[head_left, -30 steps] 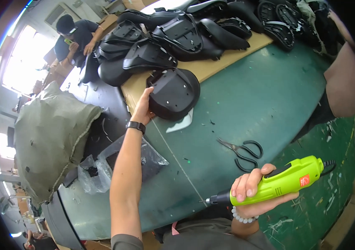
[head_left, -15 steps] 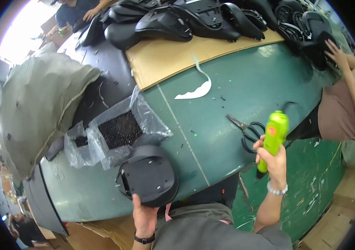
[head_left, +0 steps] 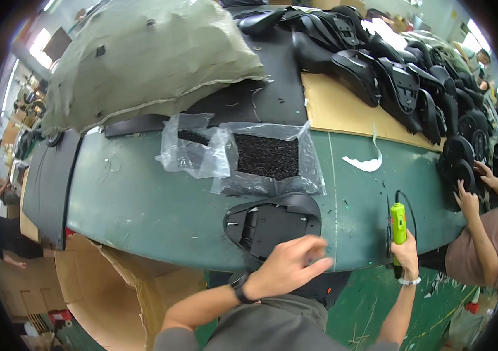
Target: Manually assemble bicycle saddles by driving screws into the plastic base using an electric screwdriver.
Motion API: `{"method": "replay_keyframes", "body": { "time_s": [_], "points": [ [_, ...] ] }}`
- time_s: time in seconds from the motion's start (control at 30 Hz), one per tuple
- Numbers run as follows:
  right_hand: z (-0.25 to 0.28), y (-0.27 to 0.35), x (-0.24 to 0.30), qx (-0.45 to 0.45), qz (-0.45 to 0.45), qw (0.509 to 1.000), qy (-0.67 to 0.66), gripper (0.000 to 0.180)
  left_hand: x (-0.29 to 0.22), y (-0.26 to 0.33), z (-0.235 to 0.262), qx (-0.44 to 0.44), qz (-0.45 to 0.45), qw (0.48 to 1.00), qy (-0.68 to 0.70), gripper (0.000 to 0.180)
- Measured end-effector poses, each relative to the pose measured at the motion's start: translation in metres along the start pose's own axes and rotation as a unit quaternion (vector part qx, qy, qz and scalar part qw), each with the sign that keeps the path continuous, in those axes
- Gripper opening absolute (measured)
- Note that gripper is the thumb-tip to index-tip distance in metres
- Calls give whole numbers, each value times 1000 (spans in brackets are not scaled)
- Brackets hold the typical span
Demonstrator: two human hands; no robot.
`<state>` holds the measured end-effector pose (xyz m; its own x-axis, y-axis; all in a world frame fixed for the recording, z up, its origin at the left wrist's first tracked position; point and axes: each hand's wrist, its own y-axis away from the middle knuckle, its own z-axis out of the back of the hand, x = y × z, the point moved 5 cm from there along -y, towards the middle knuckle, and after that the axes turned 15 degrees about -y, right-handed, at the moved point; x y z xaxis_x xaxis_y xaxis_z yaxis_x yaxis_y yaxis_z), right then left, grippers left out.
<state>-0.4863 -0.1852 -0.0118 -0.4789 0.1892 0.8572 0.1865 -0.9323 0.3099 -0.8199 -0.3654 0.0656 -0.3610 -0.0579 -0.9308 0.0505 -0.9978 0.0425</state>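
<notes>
A black seat shell [head_left: 281, 225], hollow underside up, lies at the near edge of the green table. My left hand [head_left: 288, 264] hangs over its near right edge, thumb and fingers apart and slightly blurred, with nothing visible in it. Whether it touches the shell I cannot tell. Off to the right, my right hand [head_left: 405, 254] grips a lime-green electric screwdriver [head_left: 398, 223] with a black cord. Just left of that tool, dark scissors [head_left: 388, 225] show as a thin shape. Behind the shell, an opened clear plastic bag [head_left: 310, 169] holds many small black screws [head_left: 266, 157].
Black seats [head_left: 357, 70] are heaped at the back right, partly on a cardboard sheet [head_left: 336, 111]. A bulging pale sack [head_left: 155, 64] fills the back left. A white curved scrap [head_left: 366, 164] lies on the table. A co-worker's hands [head_left: 468, 199] handle black parts at right. A cardboard box [head_left: 97, 281] stands below left.
My left hand has let go of the seat shell and swung right across its near edge. The shell now rests on the table. The screwdriver stays in my right hand; the view has turned left.
</notes>
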Motion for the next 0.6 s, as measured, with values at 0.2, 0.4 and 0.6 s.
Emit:
{"method": "replay_keyframes", "body": {
  "time_s": [0.2,0.4,0.6],
  "points": [
    [-91,55,110,155,-54,971,-174,35,18,-49,-41,-99,-22,994,44,52],
    [-177,90,180,293,44,910,-292,40,3,-17,30,-71,3,982,175,54],
    [-160,81,176,271,1,860,-433,57,82,-7,237,-344,76,896,-268,71]
  ]
}}
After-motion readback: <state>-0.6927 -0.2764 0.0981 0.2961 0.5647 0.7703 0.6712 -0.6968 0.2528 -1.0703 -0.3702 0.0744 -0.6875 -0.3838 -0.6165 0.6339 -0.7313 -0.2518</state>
